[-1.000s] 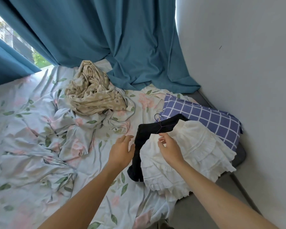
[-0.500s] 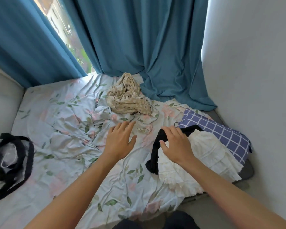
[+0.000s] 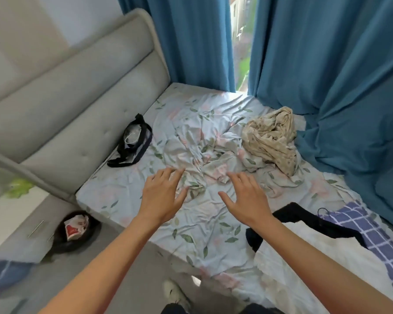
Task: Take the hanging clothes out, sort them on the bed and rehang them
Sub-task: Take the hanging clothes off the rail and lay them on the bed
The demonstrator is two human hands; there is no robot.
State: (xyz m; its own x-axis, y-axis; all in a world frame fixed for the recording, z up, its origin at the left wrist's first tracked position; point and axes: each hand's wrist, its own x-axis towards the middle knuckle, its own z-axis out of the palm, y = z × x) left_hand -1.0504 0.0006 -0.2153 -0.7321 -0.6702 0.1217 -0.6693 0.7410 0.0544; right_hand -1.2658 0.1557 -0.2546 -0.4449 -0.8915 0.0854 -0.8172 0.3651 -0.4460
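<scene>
Both hands are held over the middle of the bed (image 3: pixel 127 193), palms down, fingers spread and nearly straight. Nothing is held in the left hand (image 3: pixel 162 198), and nothing in the right hand (image 3: pixel 247 198); whether the fingertips touch the sheet cannot be told. The two grips are set apart, with a crumpled ridge of the floral sheet (image 3: pixel 197 141) seen between them.

The clothes are found at the bed's near right corner. A white skirt (image 3: pixel 304 261) is laid on top, partly covered by the right forearm. A black garment (image 3: pixel 309 219) is seen under it, showing at its far and left sides. A blue checked piece (image 3: pixel 370 230) is laid just beside these, at the right edge. A thin hanger hook (image 3: pixel 323 210) is seen where black and checked cloth meet.

A beige bundle (image 3: pixel 272 139) is heaped near the far right corner, against the curtain (image 3: pixel 327 64). A black-strapped bag (image 3: pixel 133 141) is propped at the left edge, against the headboard (image 3: pixel 66 98). A bin (image 3: pixel 75 230) is seen on the floor.
</scene>
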